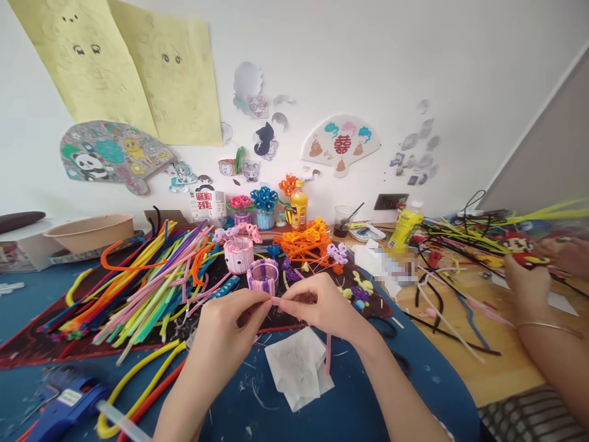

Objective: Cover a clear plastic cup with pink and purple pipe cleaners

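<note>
My left hand [232, 322] and my right hand [322, 307] meet in the middle, both pinching a short bit of pink pipe cleaner [275, 301] between thumb and fingertips. A pink length [328, 355] hangs below my right hand; whether it belongs to the same piece I cannot tell. Just beyond my fingers stands a small cup wrapped in purple and pink pipe cleaners [262, 277]. Behind it is a pink pot with eyes [239, 256]. Under my hands lies crumpled white paper [298, 368] on the blue table [248, 399].
Bundled coloured pipe cleaners [147, 288] cover the left side, near a blue glue gun [69, 399]. Orange pipe-cleaner pieces [304, 242], an orange drink bottle [299, 205] and a yellow bottle [407, 227] stand behind. At right, another person's hand [529, 279] works over a wooden table [497, 374].
</note>
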Demonstrator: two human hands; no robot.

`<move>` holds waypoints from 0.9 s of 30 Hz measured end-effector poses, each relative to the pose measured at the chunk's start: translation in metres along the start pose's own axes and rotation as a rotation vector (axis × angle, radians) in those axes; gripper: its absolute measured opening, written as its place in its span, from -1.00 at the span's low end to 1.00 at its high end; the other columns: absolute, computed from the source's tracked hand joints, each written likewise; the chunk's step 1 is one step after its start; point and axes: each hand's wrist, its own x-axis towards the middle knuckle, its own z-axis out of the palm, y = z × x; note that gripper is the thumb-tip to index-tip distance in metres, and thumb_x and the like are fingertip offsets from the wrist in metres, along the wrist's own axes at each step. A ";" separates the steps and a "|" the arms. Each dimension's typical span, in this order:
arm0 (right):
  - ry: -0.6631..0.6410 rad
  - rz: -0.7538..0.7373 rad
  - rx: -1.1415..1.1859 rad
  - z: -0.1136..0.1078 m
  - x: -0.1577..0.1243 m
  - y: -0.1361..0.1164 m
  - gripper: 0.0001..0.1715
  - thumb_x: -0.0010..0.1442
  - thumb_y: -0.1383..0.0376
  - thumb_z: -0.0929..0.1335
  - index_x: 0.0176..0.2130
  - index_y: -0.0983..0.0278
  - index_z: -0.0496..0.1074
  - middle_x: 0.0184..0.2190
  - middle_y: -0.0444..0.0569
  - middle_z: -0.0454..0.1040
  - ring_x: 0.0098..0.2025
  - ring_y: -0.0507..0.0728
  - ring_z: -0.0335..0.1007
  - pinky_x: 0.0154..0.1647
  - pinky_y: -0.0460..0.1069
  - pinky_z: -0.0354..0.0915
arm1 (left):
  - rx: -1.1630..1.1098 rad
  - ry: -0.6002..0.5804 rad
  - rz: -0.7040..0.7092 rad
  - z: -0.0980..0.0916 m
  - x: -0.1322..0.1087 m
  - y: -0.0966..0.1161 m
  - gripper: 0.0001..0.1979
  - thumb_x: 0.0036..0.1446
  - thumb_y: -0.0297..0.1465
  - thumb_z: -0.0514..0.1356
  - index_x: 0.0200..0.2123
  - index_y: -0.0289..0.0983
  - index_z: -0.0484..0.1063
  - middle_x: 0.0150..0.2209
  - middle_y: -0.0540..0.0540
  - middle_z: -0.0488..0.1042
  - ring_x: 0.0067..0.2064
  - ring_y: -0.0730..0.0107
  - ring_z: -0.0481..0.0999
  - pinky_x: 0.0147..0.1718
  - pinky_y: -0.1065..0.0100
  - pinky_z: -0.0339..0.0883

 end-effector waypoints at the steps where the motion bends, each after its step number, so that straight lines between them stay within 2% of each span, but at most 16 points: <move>1: 0.013 -0.026 -0.027 0.000 0.000 0.001 -0.58 0.14 0.05 0.43 -0.43 0.37 0.62 -0.59 -0.05 0.45 -0.56 -0.01 0.18 -0.58 -0.10 0.09 | 0.008 0.007 0.002 0.000 -0.001 0.000 -0.88 0.18 -0.45 0.19 -0.37 -0.26 0.53 -0.50 0.02 0.57 -0.54 0.53 0.47 -0.53 0.54 0.27; 7: 0.063 -0.120 -0.125 0.004 0.000 0.004 -0.53 0.22 0.05 0.36 -0.43 0.37 0.61 -0.59 -0.06 0.42 -0.54 0.01 0.13 -0.56 -0.09 0.05 | 0.098 0.067 0.082 0.001 -0.002 0.005 -0.87 0.20 -0.49 0.16 -0.36 -0.29 0.50 -0.53 0.04 0.47 -0.56 0.54 0.39 -0.54 0.51 0.22; 9: 0.083 -0.139 -0.159 0.008 0.000 0.005 -0.51 0.22 0.02 0.36 -0.44 0.36 0.59 -0.60 -0.08 0.39 -0.55 0.00 0.10 -0.56 -0.08 0.02 | 0.212 0.107 0.152 0.004 -0.002 0.006 -0.85 0.21 -0.51 0.14 -0.39 -0.31 0.48 -0.54 0.02 0.44 -0.54 0.52 0.38 -0.53 0.48 0.20; 13: 0.106 -0.132 -0.123 0.016 -0.001 0.007 -0.48 0.19 -0.02 0.38 -0.49 0.36 0.56 -0.61 -0.09 0.36 -0.56 0.00 0.09 -0.58 -0.08 0.01 | 0.540 0.150 0.351 0.013 -0.002 0.009 -0.72 0.19 -0.60 0.11 -0.55 -0.30 0.38 -0.59 0.00 0.34 -0.57 0.45 0.31 -0.57 0.37 0.11; 15: 0.127 -0.116 -0.081 0.019 0.000 0.007 -0.48 0.19 -0.02 0.38 -0.50 0.36 0.55 -0.61 -0.09 0.35 -0.57 0.00 0.10 -0.59 -0.09 0.03 | 0.588 0.137 0.367 0.015 -0.002 0.009 -0.71 0.19 -0.61 0.10 -0.57 -0.29 0.36 -0.59 -0.01 0.33 -0.57 0.44 0.29 -0.57 0.35 0.09; 17: 0.149 -0.099 -0.035 0.018 0.000 0.007 -0.49 0.18 -0.02 0.38 -0.49 0.36 0.54 -0.63 -0.10 0.32 -0.58 -0.01 0.11 -0.60 -0.10 0.04 | 0.460 0.129 0.267 0.015 -0.002 0.008 -0.77 0.23 -0.56 0.10 -0.48 -0.31 0.42 -0.54 -0.02 0.40 -0.54 0.45 0.36 -0.54 0.40 0.15; 20: 0.127 -0.085 0.050 0.014 0.000 0.004 -0.50 0.20 0.00 0.37 -0.48 0.37 0.54 -0.63 -0.11 0.30 -0.60 -0.01 0.15 -0.62 -0.11 0.07 | 0.076 0.104 -0.021 0.010 0.000 0.007 -0.84 0.25 -0.43 0.14 -0.34 -0.28 0.50 -0.48 0.00 0.51 -0.50 0.51 0.44 -0.49 0.50 0.26; 24: 0.091 -0.085 0.114 0.008 -0.001 0.000 -0.56 0.18 0.07 0.39 -0.48 0.38 0.54 -0.66 -0.11 0.31 -0.63 -0.01 0.19 -0.62 -0.12 0.11 | -0.389 -0.026 -0.392 0.004 0.003 0.008 -0.77 0.18 -0.26 0.20 -0.39 -0.27 0.55 -0.60 0.03 0.47 -0.59 0.52 0.40 -0.61 0.54 0.25; 27: 0.090 -0.104 0.108 0.007 -0.003 -0.001 -0.64 0.16 0.14 0.40 -0.47 0.38 0.57 -0.66 -0.10 0.36 -0.64 -0.02 0.18 -0.63 -0.11 0.11 | -0.618 -0.092 -0.551 0.003 0.005 0.009 -0.74 0.09 -0.19 0.27 -0.40 -0.28 0.58 -0.63 0.02 0.46 -0.59 0.52 0.40 -0.63 0.56 0.26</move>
